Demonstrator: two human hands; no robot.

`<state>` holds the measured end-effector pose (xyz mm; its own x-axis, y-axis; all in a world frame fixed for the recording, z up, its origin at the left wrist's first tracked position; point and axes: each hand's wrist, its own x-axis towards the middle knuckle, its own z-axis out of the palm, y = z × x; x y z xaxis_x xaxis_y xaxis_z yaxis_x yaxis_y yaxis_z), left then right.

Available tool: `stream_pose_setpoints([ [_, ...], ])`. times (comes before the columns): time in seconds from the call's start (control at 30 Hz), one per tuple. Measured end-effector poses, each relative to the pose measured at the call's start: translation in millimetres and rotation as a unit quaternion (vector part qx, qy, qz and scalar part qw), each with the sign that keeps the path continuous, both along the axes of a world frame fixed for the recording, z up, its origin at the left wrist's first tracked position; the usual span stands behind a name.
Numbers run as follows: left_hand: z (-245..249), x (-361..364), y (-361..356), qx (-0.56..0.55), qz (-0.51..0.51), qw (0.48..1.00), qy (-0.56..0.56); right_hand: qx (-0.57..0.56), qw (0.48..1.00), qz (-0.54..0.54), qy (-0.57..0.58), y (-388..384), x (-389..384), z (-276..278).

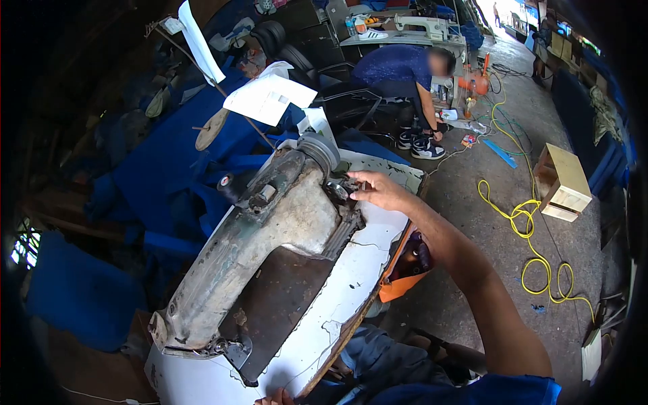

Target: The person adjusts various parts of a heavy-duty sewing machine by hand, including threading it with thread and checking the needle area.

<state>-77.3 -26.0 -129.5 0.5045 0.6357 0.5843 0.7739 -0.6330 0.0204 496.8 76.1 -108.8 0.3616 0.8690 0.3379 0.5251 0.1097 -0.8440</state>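
Observation:
An old, worn sewing machine lies across a white table top with chipped edges. My right hand reaches to the machine's far end, its fingertips at a dark metal part beside the round wheel; whether they grip that part is hard to tell. At the bottom edge my left hand shows only in part, its fingertips on the near edge of the table top. Near it, a shiny round metal plate sits at the machine's near end.
A person bends down beside another sewing machine. Yellow cable and a wooden box are on the floor at right. Blue fabric and white papers are beyond the machine. An orange bag hangs below the table edge.

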Motion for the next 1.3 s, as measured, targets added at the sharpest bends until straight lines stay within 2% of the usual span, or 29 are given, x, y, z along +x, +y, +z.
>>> stream_pose_setpoints([
  [0.07,-0.4,-0.2,0.9,0.007,-0.003,1.000,-0.001,-0.009,0.999,0.023,0.022,5.3,13.0,-4.6],
  [0.17,0.3,0.0,0.2,0.001,0.003,1.000,0.000,-0.014,0.991,0.050,0.126,9.0,23.0,-11.6],
  [0.27,3.0,3.0,-0.6,0.002,0.004,1.000,-0.010,-0.010,0.995,0.038,0.086,13.3,27.2,-13.6],
  [0.37,4.2,4.6,-2.5,-0.006,0.006,1.000,-0.016,-0.023,0.998,-0.051,-0.007,27.9,15.9,-15.1],
  [0.47,3.4,1.8,-4.4,-0.019,0.014,1.000,-0.014,-0.063,0.991,-0.088,-0.080,29.3,9.2,-3.5],
  [0.57,2.4,-0.9,-5.5,-0.033,0.019,0.999,-0.017,-0.114,0.993,-0.039,-0.009,12.1,14.5,14.1],
  [0.67,1.9,-2.6,-7.7,-0.055,0.030,0.998,-0.010,-0.029,0.973,0.073,0.218,5.7,38.7,-11.5],
  [0.7,2.4,-2.9,-8.0,-0.063,0.033,0.997,-0.004,-0.027,0.970,0.074,0.228,3.6,39.8,-10.8],
  [0.77,2.5,-0.4,-7.5,-0.043,0.025,0.999,-0.009,-0.034,0.991,0.017,0.132,7.6,35.3,-11.8],
  [0.87,5.9,3.5,-5.4,-0.028,0.010,0.999,-0.025,-0.019,0.998,-0.047,0.028,11.3,3.8,16.9],
  [1.0,3.5,1.1,-5.6,-0.044,0.013,0.999,-0.020,-0.053,0.972,-0.162,-0.160,18.4,-26.1,50.7],
  [1.13,2.7,-0.2,-4.9,-0.042,0.006,0.999,-0.016,-0.054,0.975,-0.171,-0.128,41.7,-26.7,52.9],
  [1.17,2.6,-1.4,-4.3,-0.046,0.003,0.999,-0.016,-0.025,0.974,-0.184,-0.126,45.5,-28.8,50.3],
  [1.3,6.3,1.3,-5.7,-0.032,0.009,0.999,-0.011,0.003,0.976,-0.157,-0.150,50.1,-17.9,37.7],
])
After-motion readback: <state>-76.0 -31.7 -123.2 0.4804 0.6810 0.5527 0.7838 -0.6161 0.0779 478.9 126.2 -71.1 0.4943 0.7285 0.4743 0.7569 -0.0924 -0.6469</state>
